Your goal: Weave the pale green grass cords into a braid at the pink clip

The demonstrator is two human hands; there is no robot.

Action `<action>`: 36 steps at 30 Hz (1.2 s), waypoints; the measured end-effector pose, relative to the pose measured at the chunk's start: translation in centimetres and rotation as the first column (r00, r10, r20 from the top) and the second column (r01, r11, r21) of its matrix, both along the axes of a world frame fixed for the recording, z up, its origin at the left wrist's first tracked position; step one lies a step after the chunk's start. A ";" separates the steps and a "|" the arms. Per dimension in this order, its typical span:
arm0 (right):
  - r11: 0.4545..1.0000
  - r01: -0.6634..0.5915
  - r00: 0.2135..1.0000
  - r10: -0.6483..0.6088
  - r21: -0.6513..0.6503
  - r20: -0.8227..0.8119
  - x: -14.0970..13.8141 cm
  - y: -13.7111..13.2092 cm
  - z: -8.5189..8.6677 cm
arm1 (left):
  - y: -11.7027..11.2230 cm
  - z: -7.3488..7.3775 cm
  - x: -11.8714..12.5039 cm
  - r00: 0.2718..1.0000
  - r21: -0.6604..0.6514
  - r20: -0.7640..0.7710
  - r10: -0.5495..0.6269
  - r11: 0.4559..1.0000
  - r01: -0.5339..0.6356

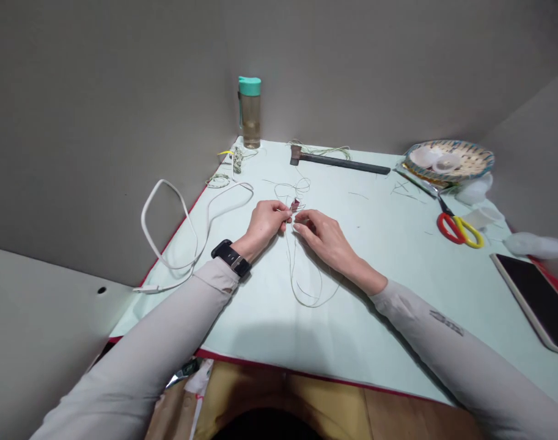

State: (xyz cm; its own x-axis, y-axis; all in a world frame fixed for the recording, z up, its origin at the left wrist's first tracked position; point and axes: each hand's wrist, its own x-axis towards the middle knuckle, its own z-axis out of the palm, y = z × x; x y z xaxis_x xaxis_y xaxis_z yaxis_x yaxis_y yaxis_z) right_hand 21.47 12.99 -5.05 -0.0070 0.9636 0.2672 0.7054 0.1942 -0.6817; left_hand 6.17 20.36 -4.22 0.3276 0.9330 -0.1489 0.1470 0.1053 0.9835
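Observation:
Over the middle of the table, my left hand [266, 221] pinches a small dark red piece [296, 204] with thin strands sticking out of it. Close beside it on the right, my right hand [323, 237] has its thumb and forefinger brought together at a thin pale green cord [306, 305]. The cord loops down over the table below my hands, and more of it curls above them. My fingers hide where the cord meets the red piece.
A hammer [343, 162] lies at the back near a bottle [251, 116]. On the left is a white cable [162, 263]. Scissors [453, 223], a woven basket [480, 160], clear plastic pieces [535, 244] and a phone [535, 299] lie on the right. Grey walls enclose the table [269, 330].

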 end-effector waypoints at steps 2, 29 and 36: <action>0.999 0.015 0.999 -0.017 -0.045 -0.038 -0.6 0.1 -0.1 | -0.2 0.2 0.0 1.000 -0.020 0.013 0.001 1.000 0.000; 0.785 -0.230 0.832 -0.148 -0.575 -0.535 -3.1 -15.3 3.6 | -10.5 5.0 -5.8 0.956 -0.311 0.135 -0.260 0.905 0.290; 0.792 -0.182 0.855 -0.165 -0.582 -0.492 -3.0 -19.8 4.2 | -15.0 4.5 -9.4 0.958 -0.528 0.148 -0.245 0.799 0.286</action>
State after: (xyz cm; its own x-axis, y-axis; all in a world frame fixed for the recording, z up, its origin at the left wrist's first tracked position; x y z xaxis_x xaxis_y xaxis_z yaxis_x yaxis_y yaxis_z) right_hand 18.50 -6.78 -0.88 -0.0514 0.9217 -0.3845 0.2363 -0.3629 -0.9014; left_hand -3.19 5.34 0.30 0.5794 0.5837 -0.5689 0.1819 0.5878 0.7883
